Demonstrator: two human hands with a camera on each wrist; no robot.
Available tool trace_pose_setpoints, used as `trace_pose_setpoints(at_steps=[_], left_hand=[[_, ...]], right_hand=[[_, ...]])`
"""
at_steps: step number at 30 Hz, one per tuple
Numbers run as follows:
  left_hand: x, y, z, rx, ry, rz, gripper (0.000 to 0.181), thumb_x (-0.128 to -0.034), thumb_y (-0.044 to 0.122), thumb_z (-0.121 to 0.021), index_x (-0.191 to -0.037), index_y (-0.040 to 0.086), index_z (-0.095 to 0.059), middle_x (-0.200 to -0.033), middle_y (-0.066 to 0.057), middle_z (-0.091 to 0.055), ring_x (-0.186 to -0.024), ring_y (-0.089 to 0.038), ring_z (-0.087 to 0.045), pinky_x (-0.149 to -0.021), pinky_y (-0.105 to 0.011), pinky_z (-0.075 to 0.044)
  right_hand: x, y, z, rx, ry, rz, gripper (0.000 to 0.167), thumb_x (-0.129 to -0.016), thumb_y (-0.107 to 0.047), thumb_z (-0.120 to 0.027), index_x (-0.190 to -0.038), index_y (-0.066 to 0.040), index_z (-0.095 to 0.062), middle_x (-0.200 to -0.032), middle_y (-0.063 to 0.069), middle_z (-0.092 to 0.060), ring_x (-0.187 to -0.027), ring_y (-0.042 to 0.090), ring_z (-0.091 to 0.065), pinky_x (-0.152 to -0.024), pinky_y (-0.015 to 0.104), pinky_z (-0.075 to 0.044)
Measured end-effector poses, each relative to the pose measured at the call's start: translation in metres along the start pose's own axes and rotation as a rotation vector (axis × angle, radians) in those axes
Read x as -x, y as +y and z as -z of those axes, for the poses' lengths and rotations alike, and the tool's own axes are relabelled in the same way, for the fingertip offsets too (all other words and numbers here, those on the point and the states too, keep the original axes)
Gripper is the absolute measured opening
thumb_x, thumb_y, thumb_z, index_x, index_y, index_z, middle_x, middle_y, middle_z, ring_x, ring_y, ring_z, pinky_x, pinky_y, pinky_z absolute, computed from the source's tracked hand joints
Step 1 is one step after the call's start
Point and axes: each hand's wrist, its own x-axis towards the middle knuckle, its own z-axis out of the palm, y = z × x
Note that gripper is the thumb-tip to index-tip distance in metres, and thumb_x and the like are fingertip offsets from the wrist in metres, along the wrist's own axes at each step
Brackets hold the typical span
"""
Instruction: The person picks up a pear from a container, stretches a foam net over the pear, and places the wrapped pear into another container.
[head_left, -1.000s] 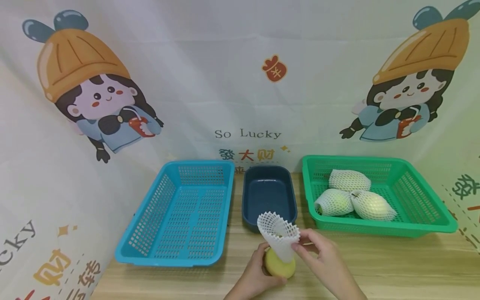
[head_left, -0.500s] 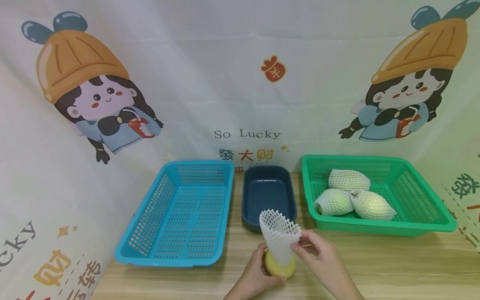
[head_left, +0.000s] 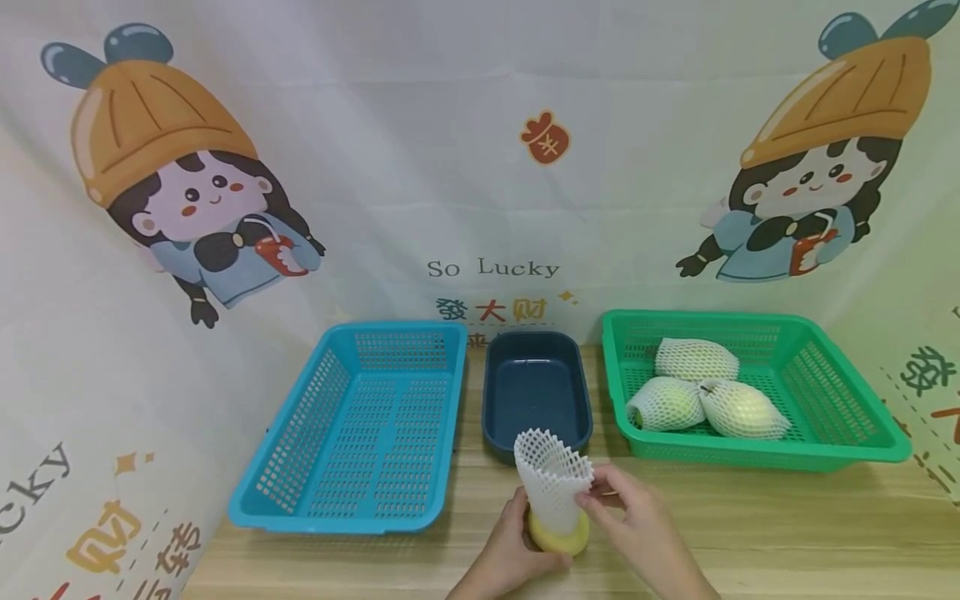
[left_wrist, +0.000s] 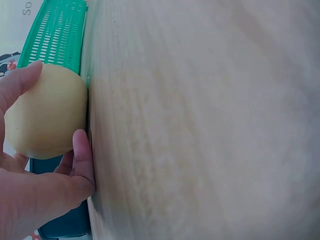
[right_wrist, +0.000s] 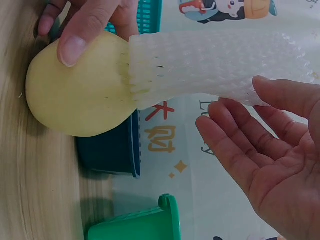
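A smooth yellow pear (right_wrist: 80, 90) stands at the table's front, its wide lower part bare. In the head view, my left hand (head_left: 512, 548) grips it from the left, thumb and fingers round its side. A white foam net sleeve (head_left: 551, 487) rises from the pear's upper end, its flared mouth upward. My right hand (head_left: 633, 521) pinches the sleeve's right edge between thumb and fingers. In the right wrist view, the sleeve's other end sits around the pear's narrower top. Inside the left wrist view, the pear fills my left hand (left_wrist: 40, 190), while the sleeve is hidden.
A blue basket (head_left: 348, 527) stands on the left of the wooden table (head_left: 787, 533). Behind my hands is a dark blue bin (head_left: 491, 400). The green basket (head_left: 750, 454) on the right holds several net-wrapped pears (head_left: 746, 410). A printed cloth hangs behind.
My right hand and the sleeve have shifted slightly left, and the sleeve's mouth rose a little, then dropped back. The left hand keeps its hold on the pear.
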Motion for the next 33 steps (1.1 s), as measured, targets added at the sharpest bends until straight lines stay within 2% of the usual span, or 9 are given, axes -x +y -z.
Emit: trace_pose_setpoints(at_steps=[6,8,12,18,23,29,33], left_hand=[[-0.001,-0.003,0.0,0.032,-0.027,-0.011,0.08,-0.0667,0.015,-0.082,-0.133,0.015,-0.038,-0.13,-0.007,-0.046,-0.116,-0.017,-0.048,-0.095,-0.023,-0.038],[-0.002,-0.004,0.0,0.039,-0.033,-0.031,0.08,-0.0669,0.014,-0.082,-0.134,0.016,-0.038,-0.131,-0.006,-0.047,-0.118,-0.016,-0.048,-0.097,-0.023,-0.037],[-0.001,-0.003,0.0,0.016,-0.023,-0.039,0.081,-0.0661,0.013,-0.082,-0.134,0.015,-0.038,-0.131,-0.006,-0.048,-0.119,-0.015,-0.046,-0.098,-0.023,-0.035],[0.0,0.0,0.0,0.012,-0.009,-0.02,0.076,-0.0663,0.012,-0.082,-0.13,0.008,-0.041,-0.126,-0.008,-0.051,-0.112,-0.012,-0.05,-0.094,-0.021,-0.037],[0.0,-0.002,-0.001,-0.007,-0.001,-0.007,0.075,-0.067,0.015,-0.082,-0.128,0.005,-0.041,-0.123,-0.009,-0.051,-0.107,-0.01,-0.052,-0.09,-0.02,-0.04],[-0.002,-0.006,-0.001,-0.004,0.0,-0.071,0.076,-0.0694,0.016,-0.08,-0.133,0.011,-0.039,-0.127,-0.008,-0.049,-0.112,-0.01,-0.049,-0.094,-0.021,-0.038],[-0.001,-0.006,-0.001,-0.009,0.008,-0.069,0.078,-0.0681,0.017,-0.081,-0.134,0.014,-0.039,-0.129,-0.007,-0.048,-0.115,-0.01,-0.048,-0.097,-0.022,-0.036]], right_hand=[[0.002,0.006,-0.005,0.012,-0.014,0.008,0.016,-0.082,-0.006,-0.067,-0.097,-0.012,-0.064,-0.096,-0.003,-0.066,-0.086,0.008,-0.061,-0.077,0.028,-0.053],[0.003,0.008,-0.007,0.021,-0.029,0.007,0.015,-0.083,-0.008,-0.067,-0.097,-0.011,-0.064,-0.096,-0.002,-0.066,-0.088,0.011,-0.062,-0.078,0.03,-0.053],[0.004,0.013,-0.01,0.019,-0.061,0.016,0.016,-0.084,-0.01,-0.066,-0.101,-0.009,-0.063,-0.1,0.002,-0.066,-0.091,0.017,-0.063,-0.079,0.033,-0.053],[0.004,0.017,-0.011,-0.035,-0.188,-0.047,0.029,-0.086,-0.02,-0.065,-0.111,-0.006,-0.058,-0.11,0.007,-0.063,-0.104,0.028,-0.059,-0.086,0.038,-0.051],[0.004,0.02,-0.014,0.003,-0.244,-0.014,0.042,-0.082,-0.02,-0.07,-0.117,-0.003,-0.053,-0.114,0.01,-0.059,-0.106,0.03,-0.056,-0.088,0.041,-0.049],[0.002,0.022,-0.025,0.113,-0.204,-0.027,0.063,-0.073,-0.022,-0.078,-0.126,-0.002,-0.05,-0.12,0.011,-0.054,-0.113,0.029,-0.05,-0.092,0.049,-0.045],[0.003,0.024,-0.032,0.181,-0.166,-0.049,0.068,-0.071,-0.025,-0.079,-0.128,0.0,-0.049,-0.124,0.015,-0.053,-0.116,0.032,-0.048,-0.095,0.052,-0.041]])
